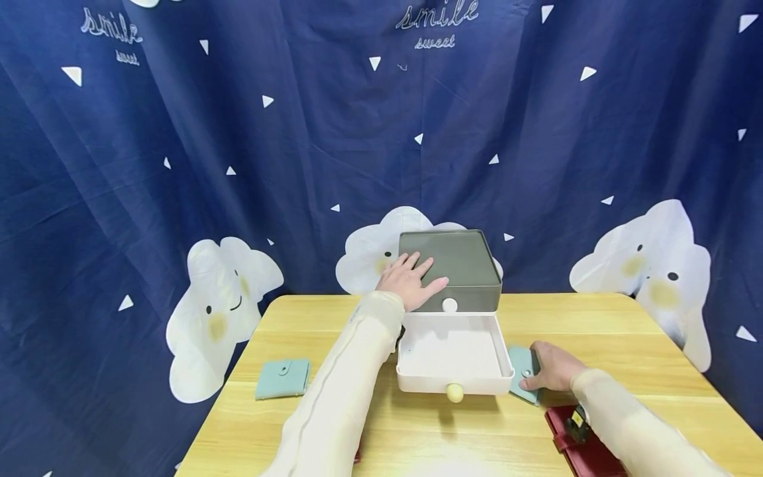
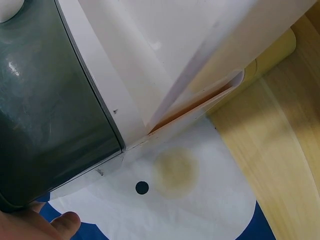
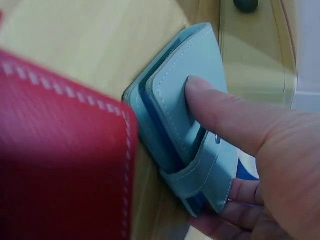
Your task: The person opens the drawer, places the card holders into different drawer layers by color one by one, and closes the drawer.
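Observation:
My left hand (image 1: 408, 281) rests with spread fingers on the dark green-grey top of a small drawer box (image 1: 467, 255). The box's white drawer (image 1: 417, 384) is pulled out and shows a bare white floor and a pale yellow round knob (image 1: 455, 393). To the right of the drawer, my right hand (image 1: 557, 366) pinches a light blue snap wallet (image 1: 520, 361). In the right wrist view, the thumb lies on the face of the wallet (image 3: 187, 105), near its strap, and the other fingers reach around its lower edge.
A second light blue wallet (image 1: 283, 377) lies on the wooden table (image 1: 238, 424) at the left. A dark red wallet (image 1: 590, 454) lies under my right forearm. Behind the table hangs a navy curtain (image 1: 334, 132) with clouds. A bit of red shows beside my left sleeve.

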Tool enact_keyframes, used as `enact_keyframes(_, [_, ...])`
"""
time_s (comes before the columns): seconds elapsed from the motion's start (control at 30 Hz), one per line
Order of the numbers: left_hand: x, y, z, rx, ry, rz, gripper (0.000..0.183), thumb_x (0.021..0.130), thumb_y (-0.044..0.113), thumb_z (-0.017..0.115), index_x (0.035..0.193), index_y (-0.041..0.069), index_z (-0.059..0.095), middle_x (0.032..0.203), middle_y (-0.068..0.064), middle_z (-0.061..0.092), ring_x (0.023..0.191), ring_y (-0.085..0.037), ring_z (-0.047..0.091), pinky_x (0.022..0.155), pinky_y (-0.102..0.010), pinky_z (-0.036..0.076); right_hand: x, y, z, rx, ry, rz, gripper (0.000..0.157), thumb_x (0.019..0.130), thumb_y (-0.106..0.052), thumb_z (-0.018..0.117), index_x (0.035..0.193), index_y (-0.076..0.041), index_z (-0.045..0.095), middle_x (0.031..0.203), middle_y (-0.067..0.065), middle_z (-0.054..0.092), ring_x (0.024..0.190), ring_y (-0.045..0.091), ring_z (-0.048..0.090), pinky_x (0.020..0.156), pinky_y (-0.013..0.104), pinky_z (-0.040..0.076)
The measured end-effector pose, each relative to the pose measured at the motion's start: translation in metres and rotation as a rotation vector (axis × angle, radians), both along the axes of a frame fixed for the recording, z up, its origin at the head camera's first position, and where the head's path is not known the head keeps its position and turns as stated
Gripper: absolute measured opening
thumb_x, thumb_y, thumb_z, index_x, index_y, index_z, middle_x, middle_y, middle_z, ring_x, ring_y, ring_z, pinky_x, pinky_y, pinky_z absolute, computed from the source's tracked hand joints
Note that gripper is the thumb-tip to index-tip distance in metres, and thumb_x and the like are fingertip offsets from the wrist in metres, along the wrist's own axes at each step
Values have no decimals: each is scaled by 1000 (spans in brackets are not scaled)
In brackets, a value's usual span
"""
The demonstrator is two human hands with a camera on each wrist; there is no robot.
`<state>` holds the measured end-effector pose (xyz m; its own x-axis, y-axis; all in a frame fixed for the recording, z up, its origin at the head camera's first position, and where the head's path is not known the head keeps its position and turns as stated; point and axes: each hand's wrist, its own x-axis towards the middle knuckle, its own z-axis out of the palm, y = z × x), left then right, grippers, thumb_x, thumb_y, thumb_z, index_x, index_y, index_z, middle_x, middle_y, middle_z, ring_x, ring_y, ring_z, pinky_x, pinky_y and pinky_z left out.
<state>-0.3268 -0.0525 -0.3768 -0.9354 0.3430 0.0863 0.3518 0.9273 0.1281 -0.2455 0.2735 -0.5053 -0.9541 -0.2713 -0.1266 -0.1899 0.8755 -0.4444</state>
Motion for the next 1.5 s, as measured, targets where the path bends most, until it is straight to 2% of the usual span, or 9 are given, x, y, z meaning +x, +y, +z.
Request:
enact_keyframes(0.2, [-2, 0, -1, -4, 4, -3, 83, 84, 83, 13, 151, 35, 29, 159, 1, 21, 146, -22, 12, 116, -47, 15, -13, 6, 3, 45, 22, 31, 82, 62, -46, 88, 112, 10, 54, 91, 10, 59, 82, 25, 54, 77, 45, 48])
enact_keyframes(0.43, [-3, -1, -3, -1, 5, -5, 84, 84, 83, 12, 150, 35, 29, 159, 1, 21, 146, -22, 12, 115, -48, 16, -26, 9, 6, 116, -40, 42, 97, 62, -53, 86, 122, 15, 50, 108, 23, 60, 96, 35, 56, 90, 55, 45])
enact_keyframes(0.57, [-1, -1, -2, -2, 3, -5, 83, 84, 82, 13, 151, 35, 29, 159, 1, 21, 146, -23, 13, 115, -48, 15, -29, 10, 6, 127, -62, 51, 98, 62, -53, 85, 123, 14, 50, 107, 22, 58, 96, 34, 55, 89, 54, 45])
enact_keyframes(0.8, [1, -1, 0, -1, 10, -13, 82, 86, 81, 15, 150, 34, 30, 158, 0, 22, 146, -23, 14, 116, -48, 15, -28, 11, 7, 109, -48, 67, 91, 62, -49, 87, 119, 13, 51, 96, 13, 54, 87, 28, 51, 82, 49, 47])
enact_keyframes(1.03, [1, -2, -1, -6, 20, -20, 81, 87, 80, 15, 150, 33, 31, 158, 0, 23, 146, -23, 14, 116, -47, 14, -23, 10, 9, 55, 20, 71, 85, 60, -44, 90, 114, 10, 52, 95, 14, 51, 83, 26, 51, 78, 46, 48])
enact_keyframes(1.3, [0, -3, -2, -23, 26, -27, 81, 87, 80, 15, 150, 32, 31, 158, -1, 24, 146, -22, 14, 116, -44, 14, -18, 10, 15, -58, -43, 62, 78, 64, -39, 89, 114, 3, 46, 93, 7, 54, 83, 24, 52, 74, 41, 46])
enact_keyframes(1.5, [0, -2, -1, -22, 29, -35, 82, 87, 80, 14, 151, 31, 31, 158, -2, 24, 146, -23, 14, 116, -44, 15, -16, 15, 15, -120, -37, 84, 75, 67, -35, 88, 115, 1, 42, 89, 6, 54, 80, 21, 51, 71, 37, 44])
